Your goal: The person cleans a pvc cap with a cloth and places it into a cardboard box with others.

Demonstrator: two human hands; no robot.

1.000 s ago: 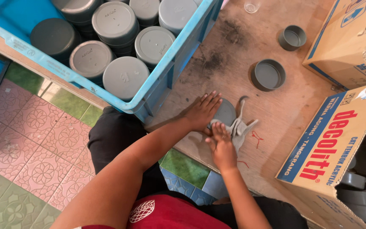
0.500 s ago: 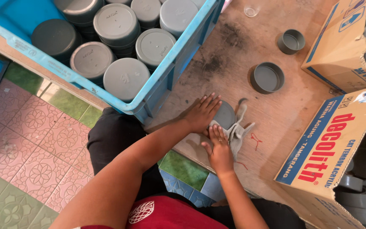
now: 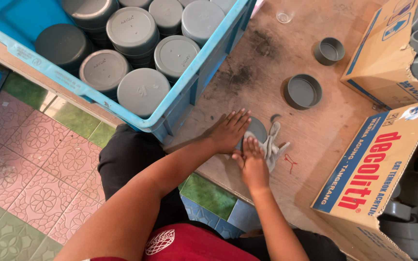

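1. The left hand (image 3: 227, 131) lay flat, its fingers (image 3: 240, 118) straight and slightly spread, pressing down on the near edge of a round grey cap (image 3: 257, 129). They were laid out on it, not curled around it.
2. The right hand (image 3: 252, 164) rested just beside the left, its fingers (image 3: 252, 145) extended together and pressing a pale grey rag (image 3: 272, 145) against the cap's rim. Neither hand was clenched.
3. Compared with half a second earlier, the right hand had slid a little forward, so its fingertips covered more of the cap; the rag was bunched more tightly to the right. The left hand had hardly shifted.
4. The cap sat on the worn wooden bench (image 3: 247, 67) near its front edge, mostly hidden by both hands; only a dull grey arc of its top showed.
5. Further back on the bench lay a larger open grey cap (image 3: 302, 92) and a smaller one (image 3: 329, 50), both hollow side up and well apart from the hands.
6. A blue crate (image 3: 189, 92) of stacked grey caps stood to the left; a cardboard box (image 3: 364, 169) holding more grey fittings stood to the right.
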